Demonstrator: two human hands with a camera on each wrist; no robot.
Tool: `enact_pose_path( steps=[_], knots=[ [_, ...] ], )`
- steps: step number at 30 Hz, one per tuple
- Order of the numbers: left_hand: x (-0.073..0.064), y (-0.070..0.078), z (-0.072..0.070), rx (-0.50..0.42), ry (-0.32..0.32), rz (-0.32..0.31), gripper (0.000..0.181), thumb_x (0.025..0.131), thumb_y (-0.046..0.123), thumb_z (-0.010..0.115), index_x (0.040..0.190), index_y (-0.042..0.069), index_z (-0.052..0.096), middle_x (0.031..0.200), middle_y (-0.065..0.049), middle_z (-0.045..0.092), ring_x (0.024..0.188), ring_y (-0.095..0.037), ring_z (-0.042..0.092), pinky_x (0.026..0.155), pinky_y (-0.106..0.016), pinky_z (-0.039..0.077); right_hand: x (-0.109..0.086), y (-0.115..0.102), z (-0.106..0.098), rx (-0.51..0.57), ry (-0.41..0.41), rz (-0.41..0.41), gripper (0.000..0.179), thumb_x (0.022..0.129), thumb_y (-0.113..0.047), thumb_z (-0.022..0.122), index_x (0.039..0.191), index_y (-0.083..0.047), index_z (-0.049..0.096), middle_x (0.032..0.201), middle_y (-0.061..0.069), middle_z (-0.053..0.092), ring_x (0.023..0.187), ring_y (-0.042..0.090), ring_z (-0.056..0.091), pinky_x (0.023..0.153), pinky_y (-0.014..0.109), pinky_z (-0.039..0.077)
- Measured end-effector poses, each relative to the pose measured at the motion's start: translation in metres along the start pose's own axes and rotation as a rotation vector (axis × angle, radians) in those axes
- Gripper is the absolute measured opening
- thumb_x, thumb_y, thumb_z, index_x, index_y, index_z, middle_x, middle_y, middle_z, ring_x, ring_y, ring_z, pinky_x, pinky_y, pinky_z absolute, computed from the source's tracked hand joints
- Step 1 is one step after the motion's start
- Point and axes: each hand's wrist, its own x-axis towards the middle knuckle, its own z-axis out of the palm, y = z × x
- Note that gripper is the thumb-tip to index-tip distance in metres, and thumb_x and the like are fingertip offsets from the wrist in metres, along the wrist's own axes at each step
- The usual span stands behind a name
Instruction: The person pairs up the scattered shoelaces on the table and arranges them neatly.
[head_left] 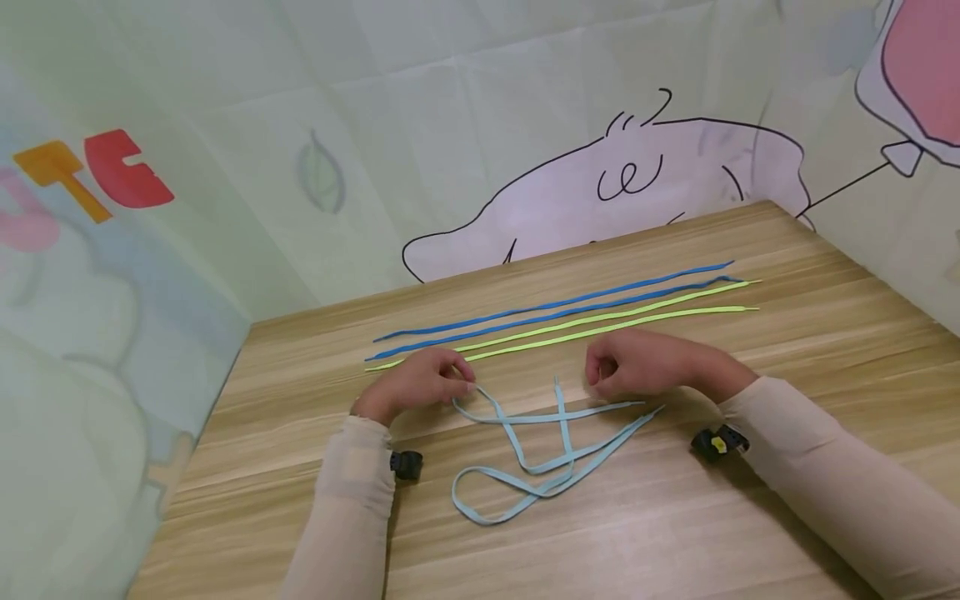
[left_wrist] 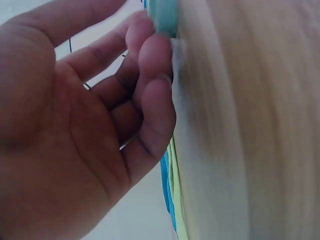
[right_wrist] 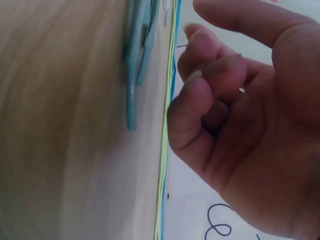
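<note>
A pale blue-green shoelace point(head_left: 514, 419) lies in loose loops and crossings on the wooden table, its ends near the middle. My left hand point(head_left: 422, 382) rests at the left bend of this lace, fingers loosely curled. In the left wrist view, its fingertips point(left_wrist: 156, 55) are beside the lace point(left_wrist: 165, 17), and the thumb stands apart from them. To the right of the lace ends, my right hand point(head_left: 637, 364) hovers low with loosely bent fingers and nothing in them. Its thumb is also apart in the right wrist view, with lace tips point(right_wrist: 131, 100) beside it.
Two blue shoelaces point(head_left: 551, 306) and two yellow-green shoelaces point(head_left: 600, 331) lie stretched out side by side beyond my hands. The wooden table point(head_left: 285, 475) ends at a printed cloth backdrop point(head_left: 337, 100) behind and at both sides.
</note>
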Motion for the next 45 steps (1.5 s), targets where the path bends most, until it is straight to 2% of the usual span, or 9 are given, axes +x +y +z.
enact_pose_path(
  steps=[4,9,14,23,28,31,36,41,45],
  knots=[
    [0.001,-0.002,0.002,0.0,0.0,-0.021,0.017,0.091,0.017,0.072,0.104,0.006,0.07,0.083,-0.004,0.066,0.068,-0.017,0.059,0.063,-0.029,0.047,0.0,0.002,0.002,0.016,-0.062,-0.01,0.007,0.088,-0.014,0.073,0.088,-0.015,0.066,0.078,-0.005,0.061,0.074,0.012,0.056,0.068,0.03,0.048],
    [0.002,-0.004,0.002,0.032,0.02,-0.034,0.014,0.095,0.02,0.067,0.103,0.009,0.071,0.082,-0.002,0.065,0.067,-0.017,0.059,0.063,-0.03,0.047,0.0,0.004,0.003,0.028,-0.102,-0.001,0.007,0.087,-0.011,0.073,0.089,-0.013,0.067,0.079,-0.004,0.062,0.074,0.012,0.056,0.069,0.029,0.049],
    [0.002,-0.002,0.002,0.051,0.039,-0.035,0.014,0.096,0.021,0.065,0.099,0.009,0.072,0.083,-0.002,0.064,0.067,-0.017,0.06,0.063,-0.03,0.047,-0.001,0.006,0.002,-0.001,-0.115,0.027,0.008,0.086,-0.012,0.073,0.088,-0.014,0.066,0.08,-0.005,0.062,0.075,0.012,0.056,0.07,0.03,0.048],
    [0.005,-0.002,0.003,0.064,0.03,-0.077,0.007,0.09,0.017,0.073,0.09,0.011,0.07,0.08,0.0,0.064,0.066,-0.015,0.057,0.062,-0.028,0.047,-0.002,0.007,0.001,-0.035,-0.125,0.013,0.006,0.084,-0.009,0.07,0.081,-0.014,0.068,0.074,-0.007,0.06,0.071,0.01,0.055,0.066,0.027,0.046],
    [0.004,-0.003,0.003,0.093,0.028,-0.047,0.005,0.089,0.016,0.072,0.087,0.013,0.068,0.076,0.001,0.062,0.066,-0.014,0.054,0.061,-0.029,0.045,-0.002,0.006,0.001,-0.06,-0.124,-0.006,0.011,0.084,-0.008,0.068,0.078,-0.017,0.066,0.071,-0.009,0.058,0.069,0.008,0.053,0.064,0.026,0.044],
    [0.003,-0.004,0.003,0.049,0.051,-0.038,0.006,0.09,0.016,0.069,0.09,0.012,0.065,0.078,0.0,0.062,0.068,-0.016,0.053,0.062,-0.03,0.044,-0.002,0.006,0.002,-0.047,-0.126,0.008,0.009,0.086,-0.012,0.07,0.079,-0.017,0.066,0.073,-0.008,0.058,0.069,0.009,0.054,0.065,0.027,0.045],
    [0.003,-0.006,0.002,-0.111,0.073,-0.037,0.008,0.091,0.013,0.067,0.097,0.008,0.063,0.081,-0.005,0.065,0.071,-0.019,0.056,0.063,-0.03,0.044,-0.003,0.006,0.003,-0.019,-0.139,0.031,0.009,0.086,-0.014,0.073,0.082,-0.016,0.065,0.075,-0.006,0.06,0.071,0.011,0.055,0.066,0.028,0.046],
    [0.004,-0.01,0.001,-0.253,0.092,0.019,0.015,0.096,0.008,0.056,0.109,0.005,0.064,0.083,-0.009,0.065,0.077,-0.023,0.061,0.071,-0.033,0.048,-0.003,0.007,0.003,-0.04,-0.135,0.012,0.011,0.085,-0.01,0.07,0.078,-0.017,0.065,0.072,-0.007,0.058,0.068,0.01,0.054,0.063,0.026,0.044],
    [0.003,-0.011,-0.001,-0.303,0.108,0.052,0.02,0.099,0.007,0.051,0.111,0.001,0.066,0.082,-0.01,0.063,0.079,-0.025,0.06,0.073,-0.034,0.048,-0.003,0.007,0.003,-0.061,-0.132,-0.008,0.013,0.084,-0.009,0.068,0.075,-0.018,0.064,0.069,-0.009,0.056,0.066,0.008,0.052,0.06,0.025,0.042]
  ],
)
